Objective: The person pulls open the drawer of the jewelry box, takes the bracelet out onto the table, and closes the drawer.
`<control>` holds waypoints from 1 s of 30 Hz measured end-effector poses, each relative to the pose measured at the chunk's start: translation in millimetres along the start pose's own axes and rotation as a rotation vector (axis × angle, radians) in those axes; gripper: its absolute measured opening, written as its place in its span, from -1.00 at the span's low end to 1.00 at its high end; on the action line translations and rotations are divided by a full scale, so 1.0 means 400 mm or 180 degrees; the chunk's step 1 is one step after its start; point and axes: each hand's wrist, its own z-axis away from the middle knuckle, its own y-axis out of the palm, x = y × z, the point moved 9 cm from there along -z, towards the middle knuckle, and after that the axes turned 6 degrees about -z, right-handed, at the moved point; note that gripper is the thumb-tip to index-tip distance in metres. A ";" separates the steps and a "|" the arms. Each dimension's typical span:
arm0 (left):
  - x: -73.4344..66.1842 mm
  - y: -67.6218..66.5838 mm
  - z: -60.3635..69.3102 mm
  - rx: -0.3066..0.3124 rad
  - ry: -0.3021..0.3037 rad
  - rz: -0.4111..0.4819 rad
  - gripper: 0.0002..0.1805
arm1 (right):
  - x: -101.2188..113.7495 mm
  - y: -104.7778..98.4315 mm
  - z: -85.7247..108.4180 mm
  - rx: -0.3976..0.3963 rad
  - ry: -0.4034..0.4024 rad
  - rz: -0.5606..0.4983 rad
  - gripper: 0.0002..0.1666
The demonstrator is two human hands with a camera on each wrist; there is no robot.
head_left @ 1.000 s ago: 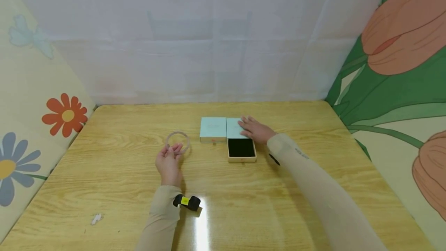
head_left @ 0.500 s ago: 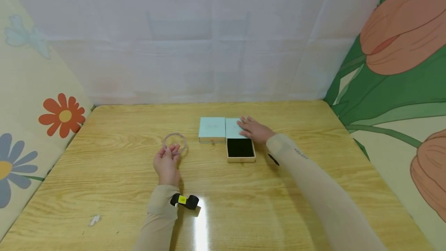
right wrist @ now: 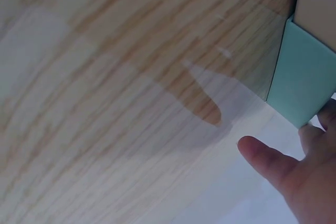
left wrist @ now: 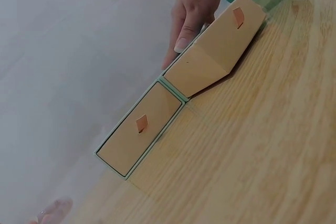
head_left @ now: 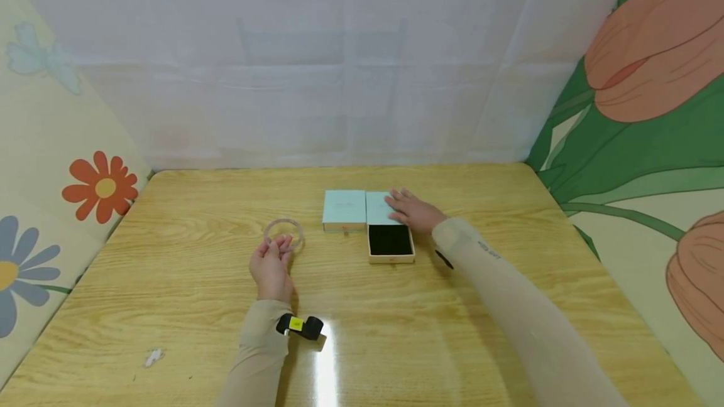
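Head view, near to far. Nearest the camera, a pale left sleeve [head_left: 254,357] reaches in over the wood-grain tabletop [head_left: 424,344], with a small whitish patch [head_left: 153,357] on the surface to its left. At the cuff I note a black wrist device [head_left: 310,328] with a yellow label. Ahead of it, the left hand [head_left: 271,269] pinches a pale pinkish ring [head_left: 283,221] between thumb and fingers, left of both boxes (whether it touches the wood, I cannot tell). Hands are well apart. Next comes a cream drawer [head_left: 391,259], black inside, slid out toward the person from the right box [head_left: 376,206]. The right hand [head_left: 417,211] rests on that box's pale blue top, fingers spread; how hard it presses I cannot tell. On my right wrist view, one finger juts out clear of the box. Alongside, to the left, sits the left box [head_left: 344,206], its drawer in; my left wrist view shows an orange tab [left wrist: 142,123] on its front. Beyond: white backdrop [head_left: 362,93], floral panels [head_left: 639,143] either side.
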 end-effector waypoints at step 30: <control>0.009 -0.012 0.002 0.0002 -0.0256 -0.0088 -0.80 | 0.005 0.002 -0.004 -0.0035 0.0177 0.0348 -0.31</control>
